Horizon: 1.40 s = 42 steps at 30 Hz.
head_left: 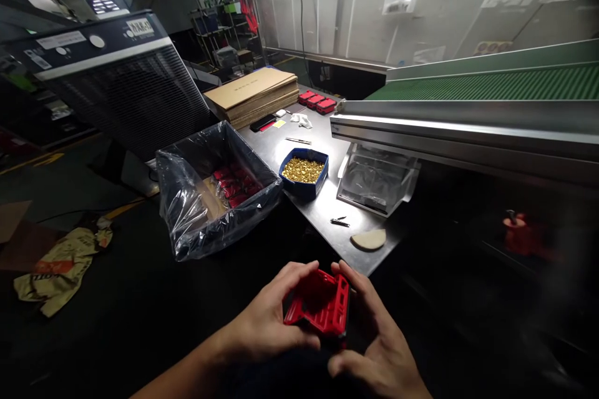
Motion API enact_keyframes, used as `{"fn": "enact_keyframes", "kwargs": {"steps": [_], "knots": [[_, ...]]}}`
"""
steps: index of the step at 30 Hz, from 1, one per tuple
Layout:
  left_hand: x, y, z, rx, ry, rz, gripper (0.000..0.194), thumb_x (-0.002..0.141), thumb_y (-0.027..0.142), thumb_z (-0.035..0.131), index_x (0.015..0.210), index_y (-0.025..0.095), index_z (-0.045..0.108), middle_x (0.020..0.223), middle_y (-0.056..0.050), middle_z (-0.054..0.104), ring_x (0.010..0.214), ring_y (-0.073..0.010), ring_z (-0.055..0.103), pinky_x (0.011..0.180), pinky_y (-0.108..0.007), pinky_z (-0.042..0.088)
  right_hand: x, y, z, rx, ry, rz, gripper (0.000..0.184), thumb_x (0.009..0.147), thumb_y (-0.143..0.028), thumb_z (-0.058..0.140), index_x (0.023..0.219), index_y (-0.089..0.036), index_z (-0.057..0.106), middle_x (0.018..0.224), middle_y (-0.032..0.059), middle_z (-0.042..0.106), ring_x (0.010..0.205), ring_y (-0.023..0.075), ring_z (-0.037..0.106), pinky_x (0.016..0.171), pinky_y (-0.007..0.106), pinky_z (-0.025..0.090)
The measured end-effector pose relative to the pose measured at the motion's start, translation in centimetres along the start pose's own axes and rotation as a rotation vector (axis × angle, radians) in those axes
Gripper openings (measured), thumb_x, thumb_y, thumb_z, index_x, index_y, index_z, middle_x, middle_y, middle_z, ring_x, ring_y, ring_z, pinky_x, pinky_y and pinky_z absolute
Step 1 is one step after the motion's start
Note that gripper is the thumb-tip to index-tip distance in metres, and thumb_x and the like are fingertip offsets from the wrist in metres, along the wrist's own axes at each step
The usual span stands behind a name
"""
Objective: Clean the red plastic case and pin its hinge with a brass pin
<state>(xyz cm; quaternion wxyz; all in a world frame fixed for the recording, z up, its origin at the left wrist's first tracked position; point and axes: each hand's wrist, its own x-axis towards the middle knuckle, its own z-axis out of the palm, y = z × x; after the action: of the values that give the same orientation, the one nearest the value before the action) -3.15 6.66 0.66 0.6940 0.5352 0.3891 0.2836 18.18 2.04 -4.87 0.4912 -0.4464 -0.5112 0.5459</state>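
Note:
A red plastic case with slots along its right wall is held between my two hands, tilted, its hollow inside facing me. My left hand grips its left side, fingers over the top and thumb below. On the right side, my right hand curls round it, with fingertips at the upper edge and the thumb low near the bottom corner. The case's underside is dark and partly hidden. Beyond my hands, a blue bin of small brass-coloured parts stands on the metal table.
A plastic-lined crate with red pieces sits left of the table. A pocketknife and a half-round pad lie near the front corner. A green conveyor juts in from the right. Cardboard sheets and several red cases stand farther back.

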Motion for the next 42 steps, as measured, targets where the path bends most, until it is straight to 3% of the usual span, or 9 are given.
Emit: {"fn": "enact_keyframes", "kwargs": {"steps": [4,8,13,22,28,32,38,40,42], "knots": [[-0.3,-0.4,-0.1,0.061,0.004,0.024,0.086,0.076,0.026,0.088,0.149,0.036,0.045,0.146,-0.008,0.041,0.137,-0.0294,0.046,0.119,-0.038,0.040,-0.3,0.2,0.5,0.379,-0.019,0.177,0.097,0.064,-0.063,0.087,0.147,-0.036,0.043,0.151,0.0102,0.049,0.139,0.0350,0.049,0.114,0.050,0.047],[-0.6,-0.4,0.1,0.073,0.016,0.040,0.081,0.077,0.027,0.087,0.147,0.036,0.048,0.147,-0.008,0.039,0.137,-0.0304,0.045,0.118,-0.039,0.042,-0.1,-0.5,0.7,0.392,-0.098,0.188,0.076,0.074,-0.050,0.085,0.139,-0.033,0.051,0.145,0.0105,0.055,0.135,0.0332,0.052,0.114,0.047,0.046],[-0.6,-0.9,0.1,0.137,0.031,0.095,0.079,0.075,0.032,0.088,0.144,0.035,0.050,0.143,-0.009,0.042,0.131,-0.0310,0.050,0.114,-0.042,0.046,0.2,-1.4,0.4,0.466,-0.164,0.246,0.071,0.075,-0.046,0.084,0.137,-0.031,0.051,0.141,0.0111,0.057,0.130,0.0332,0.055,0.107,0.046,0.049],[-0.5,-2.4,0.0,0.259,0.026,0.189,0.086,0.070,0.027,0.091,0.144,0.036,0.048,0.139,-0.008,0.044,0.125,-0.0290,0.055,0.108,-0.039,0.050,0.5,-0.7,0.5,0.484,-0.002,0.390,0.034,0.095,-0.049,0.061,0.119,-0.025,0.066,0.120,0.0092,0.067,0.104,0.0220,0.065,0.090,0.032,0.053],[-0.7,-2.9,0.1,0.250,0.005,0.194,0.085,0.070,0.044,0.091,0.143,0.034,0.049,0.138,-0.010,0.046,0.125,-0.0307,0.055,0.108,-0.042,0.050,0.6,-0.4,0.2,0.349,-0.054,0.237,0.051,0.080,-0.058,0.077,0.118,-0.025,0.066,0.114,0.0081,0.068,0.104,0.0238,0.064,0.090,0.031,0.052],[-0.7,-3.0,0.0,0.236,-0.005,0.171,0.087,0.068,0.055,0.090,0.143,0.033,0.050,0.138,-0.010,0.046,0.125,-0.0311,0.056,0.108,-0.042,0.051,0.8,-1.1,0.5,0.325,0.052,0.347,0.038,0.095,-0.055,0.058,0.101,-0.020,0.072,0.094,0.0060,0.069,0.084,0.0163,0.063,0.077,0.024,0.050],[-0.7,-4.4,0.4,0.319,0.023,0.143,0.090,0.063,0.052,0.093,0.140,0.031,0.052,0.135,-0.010,0.055,0.121,-0.0307,0.060,0.105,-0.038,0.054,1.6,-0.5,0.6,0.272,0.134,0.311,0.045,0.093,-0.060,0.059,0.091,-0.018,0.074,0.085,0.0053,0.069,0.079,0.0160,0.061,0.073,0.024,0.048],[-1.0,-6.2,0.6,0.437,0.091,0.143,0.080,0.070,0.047,0.088,0.140,0.030,0.053,0.135,-0.010,0.058,0.122,-0.0312,0.061,0.104,-0.037,0.056,1.2,0.8,0.9,0.205,0.161,0.289,0.051,0.090,-0.066,0.058,0.086,-0.017,0.074,0.080,0.0060,0.069,0.075,0.0168,0.061,0.071,0.025,0.047],[-0.8,-8.5,0.7,0.467,0.229,0.139,0.048,0.089,0.045,0.069,0.135,0.033,0.062,0.138,-0.008,0.060,0.128,-0.0296,0.059,0.105,-0.035,0.055,1.0,2.7,1.7,0.133,0.181,0.275,0.059,0.090,-0.071,0.053,0.081,-0.017,0.074,0.074,0.0068,0.069,0.070,0.0175,0.061,0.066,0.026,0.045]]}}
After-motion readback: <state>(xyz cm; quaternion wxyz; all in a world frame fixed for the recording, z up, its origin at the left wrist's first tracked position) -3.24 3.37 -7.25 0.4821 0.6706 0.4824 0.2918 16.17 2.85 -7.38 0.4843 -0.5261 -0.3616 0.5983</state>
